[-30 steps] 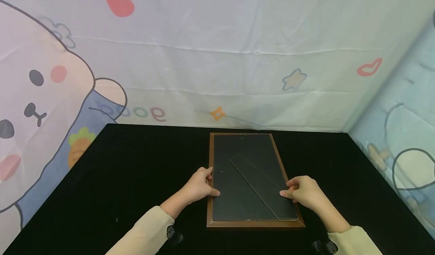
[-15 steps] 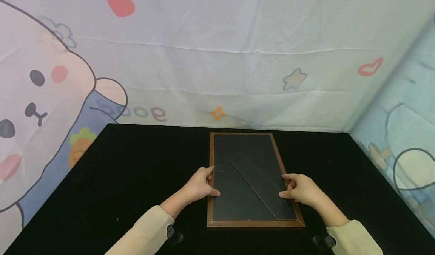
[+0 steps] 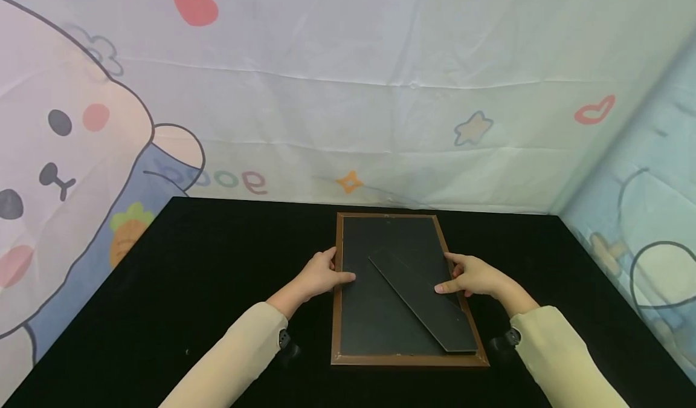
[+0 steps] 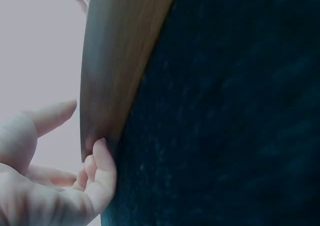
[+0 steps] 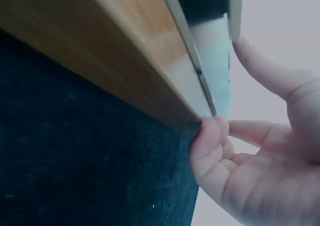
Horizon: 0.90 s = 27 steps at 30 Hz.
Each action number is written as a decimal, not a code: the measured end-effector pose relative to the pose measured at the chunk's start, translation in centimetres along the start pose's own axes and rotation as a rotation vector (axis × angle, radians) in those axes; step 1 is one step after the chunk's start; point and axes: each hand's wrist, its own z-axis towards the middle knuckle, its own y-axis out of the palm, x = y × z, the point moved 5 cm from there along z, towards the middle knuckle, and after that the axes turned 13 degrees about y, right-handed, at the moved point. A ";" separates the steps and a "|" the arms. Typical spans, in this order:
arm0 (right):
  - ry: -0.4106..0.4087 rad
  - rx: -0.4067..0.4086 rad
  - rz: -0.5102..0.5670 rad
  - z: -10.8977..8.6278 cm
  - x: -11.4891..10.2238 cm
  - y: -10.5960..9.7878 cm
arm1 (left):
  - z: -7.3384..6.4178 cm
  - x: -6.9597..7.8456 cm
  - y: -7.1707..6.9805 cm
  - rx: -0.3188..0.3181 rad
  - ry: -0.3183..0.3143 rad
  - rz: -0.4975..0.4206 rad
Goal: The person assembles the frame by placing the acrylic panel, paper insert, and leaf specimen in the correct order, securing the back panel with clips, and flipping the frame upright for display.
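Head view: left hand point(image 3: 318, 273) and right hand point(image 3: 476, 276) grip opposite sides of picture frame point(image 3: 409, 360); stand leg point(image 3: 423, 306) may bend under hard pressing.

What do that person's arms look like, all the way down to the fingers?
Both arms wear long, loose, plain sleeves: the left sleeve is pale cream, and the right sleeve looks a bit yellower. Small black gadgets sit at the sleeve ends, a left gadget and a right gadget, too small to make out well. The left grip and right grip wear no gloves.
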 end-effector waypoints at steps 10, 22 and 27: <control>-0.023 -0.006 0.004 1.5 0.0 0.0 | 1.3 -0.6 0.1 -0.009 -0.049 -0.049; -0.053 0.026 0.026 1.6 -0.1 0.2 | 1.5 -0.5 -0.3 0.001 -0.060 0.000; -0.050 0.051 0.012 1.5 0.0 0.2 | 1.6 -0.5 0.0 -0.001 -0.053 0.018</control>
